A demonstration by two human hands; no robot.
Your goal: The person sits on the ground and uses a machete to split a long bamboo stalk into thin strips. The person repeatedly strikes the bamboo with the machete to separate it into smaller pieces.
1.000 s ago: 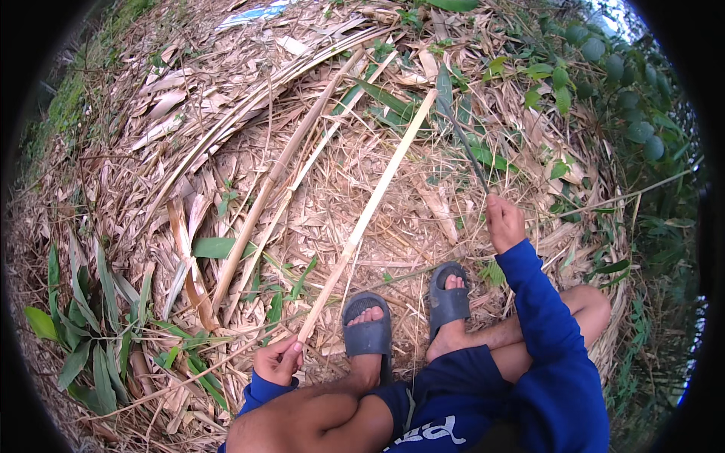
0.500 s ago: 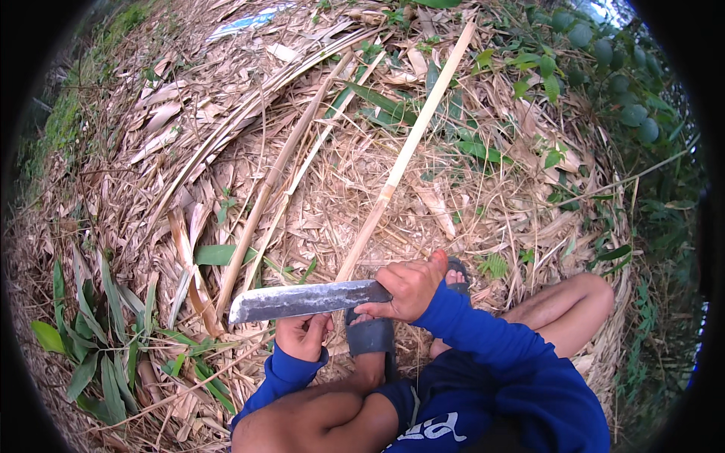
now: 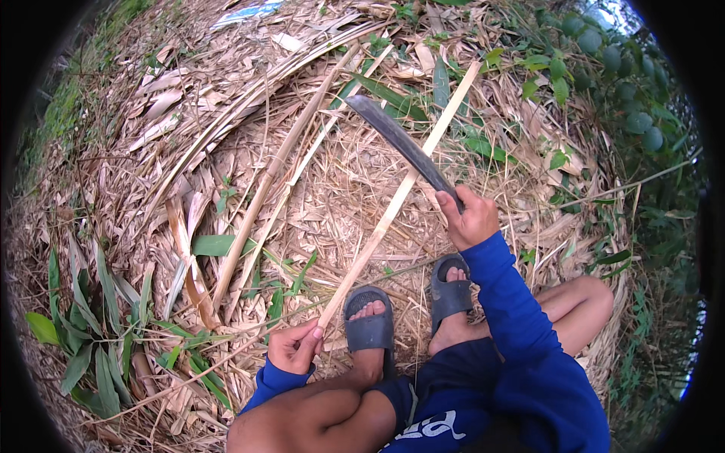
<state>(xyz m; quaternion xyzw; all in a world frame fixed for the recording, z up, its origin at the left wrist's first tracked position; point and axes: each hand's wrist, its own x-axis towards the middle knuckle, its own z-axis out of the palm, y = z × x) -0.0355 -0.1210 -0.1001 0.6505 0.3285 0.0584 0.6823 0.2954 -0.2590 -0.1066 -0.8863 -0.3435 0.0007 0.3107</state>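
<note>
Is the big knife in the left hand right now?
No, the right hand grips the knife, while the left hand pinches the near end of the pale strip.

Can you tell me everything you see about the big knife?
The knife has a long, dark grey blade that looks like metal, slightly curved, with a blunt-looking end. The right hand grips its near end, so the handle is mostly hidden. It slants away from the person, towards their left, above the leaf-covered ground. It crosses in front of the pale strip; I can't tell whether they touch.
</note>
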